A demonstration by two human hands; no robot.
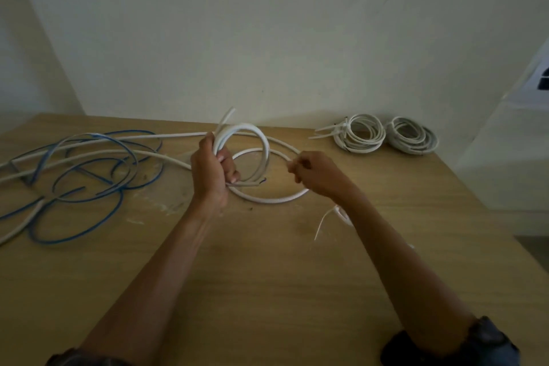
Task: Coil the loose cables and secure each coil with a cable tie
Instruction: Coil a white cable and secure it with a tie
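Several loops of blue cable (89, 175) lie tangled with long white strands near the left edge of the table (267, 291), some running off that side. Just right of them, the left hand (211, 175) holds a small white coil (266, 151) upright above the wood. Its fingers are curled tight round the gathered turns, and a cut end pokes up past the fist. A white cable loop (267, 200) lies flat beneath, and the right hand (315, 172) pinches this strand between thumb and fingertips on the loop's right side. A cable tie (323, 221) lies beside the right forearm. Near the far right corner, by the wall, sits a tied coil (361, 134) with tie tails jutting left and a second coil (413, 137) just beside it. Bare wood stretches between the forearms toward the near edge.
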